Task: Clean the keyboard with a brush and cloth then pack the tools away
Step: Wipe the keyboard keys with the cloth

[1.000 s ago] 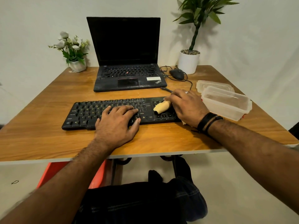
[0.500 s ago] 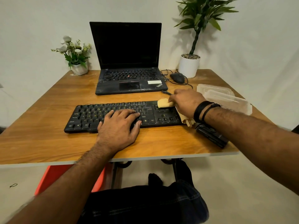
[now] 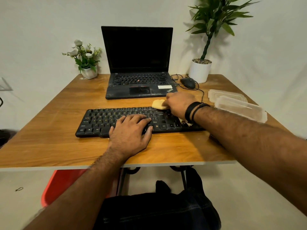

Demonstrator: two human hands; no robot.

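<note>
Black keyboard (image 3: pixel 116 121) flat on the wooden counter (image 3: pixel 49 143), left hand (image 3: pixel 131 131) spread flat on its keys, right hand (image 3: pixel 178 103) gripping a yellow cloth (image 3: pixel 157 104) at the keyboard's far right edge

Both forearms reach forward from the bottom of the view, bare to the elbow. The left hand (image 3: pixel 131 130) lies palm down, fingers spread and nearly straight, thumb out to the right, heel low near the tabletop (image 3: pixel 49 143). The right arm comes in from the lower right at a slant, two dark bands round its wrist. The right hand (image 3: pixel 178 103) is turned knuckles up, fingers curled in a grip on a cloth (image 3: pixel 158 104).
</note>
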